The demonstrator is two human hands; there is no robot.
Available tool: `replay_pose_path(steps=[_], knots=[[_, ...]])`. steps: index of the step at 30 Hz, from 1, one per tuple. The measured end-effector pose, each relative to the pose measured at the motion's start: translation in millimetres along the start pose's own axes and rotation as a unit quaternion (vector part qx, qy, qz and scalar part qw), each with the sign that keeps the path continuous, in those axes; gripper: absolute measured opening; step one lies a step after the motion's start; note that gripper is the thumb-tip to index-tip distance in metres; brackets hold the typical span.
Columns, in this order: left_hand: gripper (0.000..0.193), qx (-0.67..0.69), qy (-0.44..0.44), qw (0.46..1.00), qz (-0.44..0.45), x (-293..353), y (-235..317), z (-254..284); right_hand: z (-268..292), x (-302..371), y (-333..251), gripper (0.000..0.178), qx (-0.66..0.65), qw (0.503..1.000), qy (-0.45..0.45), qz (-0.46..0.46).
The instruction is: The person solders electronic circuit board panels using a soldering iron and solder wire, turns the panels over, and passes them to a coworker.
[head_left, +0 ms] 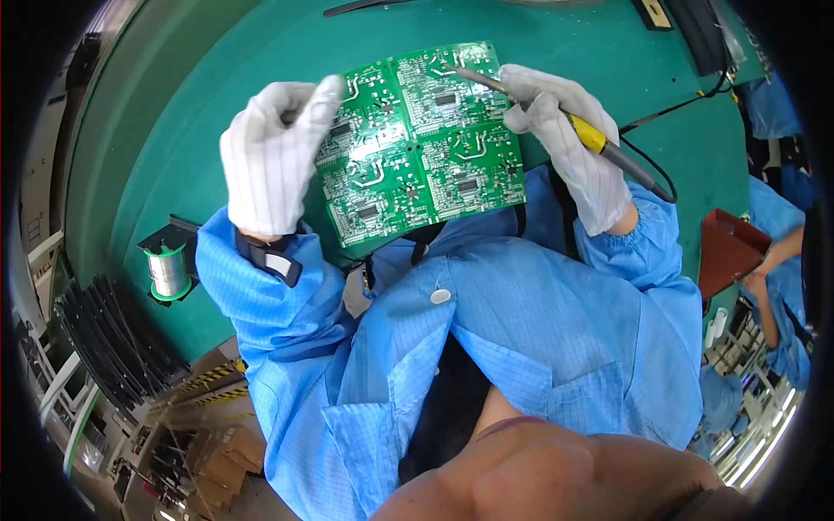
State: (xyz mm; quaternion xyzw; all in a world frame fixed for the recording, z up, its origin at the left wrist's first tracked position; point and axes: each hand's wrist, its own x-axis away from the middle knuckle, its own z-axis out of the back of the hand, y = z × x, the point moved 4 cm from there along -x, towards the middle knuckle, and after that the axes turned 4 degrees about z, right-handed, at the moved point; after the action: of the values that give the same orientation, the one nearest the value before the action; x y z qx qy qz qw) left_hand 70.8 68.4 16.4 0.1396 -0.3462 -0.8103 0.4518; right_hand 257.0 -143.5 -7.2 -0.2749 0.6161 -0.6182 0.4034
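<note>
Green matting covers the table (217,78) under my view, curving away with the lens. Far left, beyond its edge, I see a rack of dark slats (113,339), and on the mat near that edge stands a spool of solder wire (168,271) in a small black holder. Next comes my left hand (271,156), white-gloved, its grip closed on the left edge of the green circuit board (421,139), thumb on the face I can see. The board is held up off the table, tilted toward me, just above my blue smock (521,321); it is a panel of four matching sections with silver traces. My right hand (565,139), also gloved, has its grip wrapped around a soldering iron (591,135) with a yellow collar, the metal tip lying at the board's upper right section. Its black cord (660,187) trails off rightward. Farther right, another person's arm (773,256) reaches to a reddish-brown tray (725,247).
</note>
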Motion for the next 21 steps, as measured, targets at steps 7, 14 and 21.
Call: replay_pose_path(steps=[7,14,21], knots=[[0.010,-0.034,-0.045,0.968,-0.245,9,14,-23,-10,-12,2,0.037,0.028,0.999,-0.028,0.022],[0.015,-0.053,-0.109,0.949,-0.290,9,16,-21,-2,-8,5,0.033,0.032,0.999,-0.017,0.009],[0.011,-0.007,-0.123,0.971,-0.205,7,10,-17,18,3,-4,0.042,0.081,0.997,0.005,-0.002]])
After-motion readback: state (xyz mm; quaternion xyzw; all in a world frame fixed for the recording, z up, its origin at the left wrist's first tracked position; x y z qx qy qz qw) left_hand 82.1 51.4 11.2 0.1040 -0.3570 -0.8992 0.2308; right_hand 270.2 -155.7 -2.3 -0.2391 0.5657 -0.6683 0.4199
